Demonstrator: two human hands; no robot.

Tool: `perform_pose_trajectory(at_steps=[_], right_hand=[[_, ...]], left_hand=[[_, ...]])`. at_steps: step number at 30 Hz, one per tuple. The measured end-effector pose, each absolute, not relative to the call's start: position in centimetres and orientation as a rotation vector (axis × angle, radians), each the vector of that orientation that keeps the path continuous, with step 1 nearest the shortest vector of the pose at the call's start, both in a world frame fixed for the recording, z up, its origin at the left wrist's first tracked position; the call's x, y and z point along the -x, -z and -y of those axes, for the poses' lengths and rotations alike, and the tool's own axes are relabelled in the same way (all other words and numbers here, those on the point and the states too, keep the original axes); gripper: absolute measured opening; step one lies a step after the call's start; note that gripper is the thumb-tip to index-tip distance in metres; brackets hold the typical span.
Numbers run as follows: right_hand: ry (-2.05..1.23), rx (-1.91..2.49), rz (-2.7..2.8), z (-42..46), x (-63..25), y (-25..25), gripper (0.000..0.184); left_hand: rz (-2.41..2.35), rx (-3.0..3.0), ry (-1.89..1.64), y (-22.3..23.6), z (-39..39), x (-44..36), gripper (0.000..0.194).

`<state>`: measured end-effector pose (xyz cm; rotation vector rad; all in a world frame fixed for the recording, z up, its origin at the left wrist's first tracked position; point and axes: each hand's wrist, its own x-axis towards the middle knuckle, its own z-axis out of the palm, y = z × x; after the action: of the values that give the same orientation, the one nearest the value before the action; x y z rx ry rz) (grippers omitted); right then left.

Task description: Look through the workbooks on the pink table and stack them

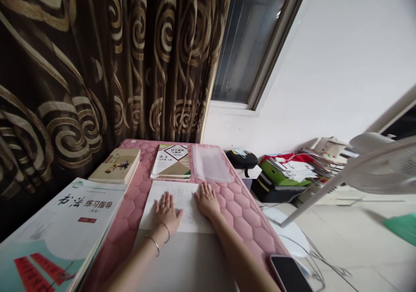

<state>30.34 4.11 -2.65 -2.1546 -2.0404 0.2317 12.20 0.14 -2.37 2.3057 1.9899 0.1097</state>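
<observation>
An open book or printed sheet lies on a pink quilted table cover. My left hand rests flat on its left part, fingers stretched out, with two thin bracelets on the wrist. My right hand lies flat on its right edge, fingers spread. Neither hand holds anything.
A large workbook lies at the near left, a tan book and a green-and-white book farther back, a clear plastic sleeve beside them. A phone sits at the table's near right corner. A white fan stands right, dark curtain behind.
</observation>
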Motion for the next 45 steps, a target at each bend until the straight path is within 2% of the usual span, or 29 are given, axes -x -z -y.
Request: perform_pose_trajectory(at_steps=[4, 8, 11, 20, 25, 28, 32, 35, 40, 45], right_hand=[[-0.211, 2.174, 2.033, -4.2, -30.6, 3.1, 0.068], [-0.198, 2.173, 2.055, -4.3, -30.4, 3.3, 0.067], [-0.209, 2.183, 2.062, -4.3, -30.5, 3.2, 0.066], [-0.205, 2.21, 2.049, -4.2, -30.5, 3.1, 0.067], [-0.235, 2.28, 2.018, -4.2, -29.4, 2.1, 0.066], [-0.233, 2.148, 2.038, -4.5, -26.2, 1.4, 0.064], [-0.441, 1.828, 2.172, -5.2, -21.2, 1.4, 0.062], [-0.454, 1.804, 2.204, -5.6, -20.0, 2.0, 0.063], [-0.359, 2.007, 2.114, -5.4, -24.6, 2.3, 0.064], [-0.268, 2.227, 2.009, -4.6, -30.0, 2.5, 0.066]], left_hand=[[-2.148, -2.233, -0.095, 1.1, -1.5, -13.5, 0.067], [-1.706, -2.424, -0.15, 0.7, -3.2, -16.9, 0.062], [-1.678, -2.409, -0.142, 1.0, -4.5, -17.9, 0.062], [-1.946, -2.305, -0.087, 1.6, -6.3, -9.9, 0.068], [-1.985, -2.309, -0.086, 1.8, -6.3, -8.9, 0.068], [-2.006, -2.308, -0.089, 2.0, -6.4, -9.3, 0.066], [-2.006, -2.323, -0.076, 2.5, -6.6, -9.2, 0.059], [-2.011, -2.308, -0.061, 2.6, -6.6, -9.0, 0.059], [-2.013, -2.31, -0.119, 2.4, -6.4, -9.2, 0.066], [-2.05, -2.288, -0.13, 2.2, -6.3, -9.1, 0.064]])
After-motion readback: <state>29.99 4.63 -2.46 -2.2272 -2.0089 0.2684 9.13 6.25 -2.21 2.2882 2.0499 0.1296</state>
